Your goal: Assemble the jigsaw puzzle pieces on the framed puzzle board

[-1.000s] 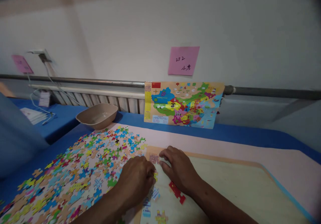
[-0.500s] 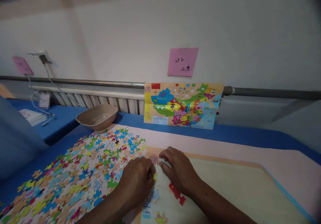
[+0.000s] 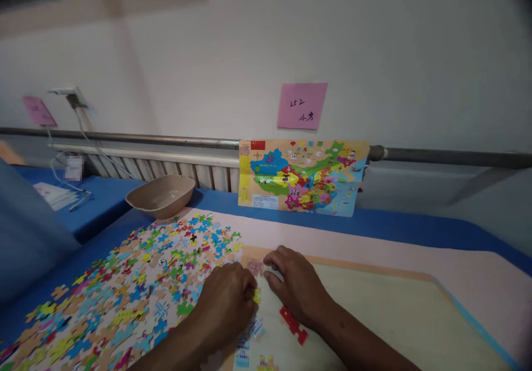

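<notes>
My left hand [image 3: 228, 299] is over the left edge of the puzzle board [image 3: 374, 304], fingers curled and pressed together; whatever is between them is hidden. A yellow puzzle piece [image 3: 256, 295] shows beside its fingertips. My right hand [image 3: 295, 282] rests on the board with fingers bent and a gap between thumb and forefinger. Its fingertips are close to a puzzle piece with reddish print [image 3: 255, 266] at the top left corner. Below the right hand lies a red flag piece [image 3: 293, 324]. Pale printed pieces [image 3: 256, 328] and a yellow-and-tan piece [image 3: 266, 363] sit lower on the board.
Many loose puzzle pieces [image 3: 137, 288] spread across the left of the table. A tan bowl [image 3: 162, 196] stands behind them. The colourful map picture [image 3: 303, 177] leans upright at the back, below a pink note [image 3: 302, 106]. A blue-clad person's sleeve [image 3: 29, 238] shows at left.
The view has tipped up slightly, so everything sits a little lower. Both hands stay almost in place, with only a slight shift of the left fingers.
</notes>
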### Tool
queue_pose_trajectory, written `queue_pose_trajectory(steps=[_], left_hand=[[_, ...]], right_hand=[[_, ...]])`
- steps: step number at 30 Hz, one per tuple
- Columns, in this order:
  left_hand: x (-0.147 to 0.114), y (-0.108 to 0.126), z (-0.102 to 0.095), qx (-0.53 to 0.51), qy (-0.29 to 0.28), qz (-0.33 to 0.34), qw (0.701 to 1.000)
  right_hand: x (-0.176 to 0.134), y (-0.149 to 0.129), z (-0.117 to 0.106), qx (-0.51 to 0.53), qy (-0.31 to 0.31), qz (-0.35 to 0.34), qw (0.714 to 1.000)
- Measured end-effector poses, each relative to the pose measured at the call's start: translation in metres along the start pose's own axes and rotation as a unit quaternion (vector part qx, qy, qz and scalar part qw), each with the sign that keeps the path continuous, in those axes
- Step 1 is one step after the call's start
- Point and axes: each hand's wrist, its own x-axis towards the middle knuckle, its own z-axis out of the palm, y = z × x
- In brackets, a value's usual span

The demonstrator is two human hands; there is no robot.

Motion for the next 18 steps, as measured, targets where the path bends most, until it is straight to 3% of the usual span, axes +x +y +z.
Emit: queue_pose_trajectory(steps=[18], left_hand=[[0.0099,0.0024,0.0044,0.021,0.019,0.023,0.999]], right_hand=[[-0.0014,-0.0026,-0.0015,-0.004,-0.003,0.006,1.000]])
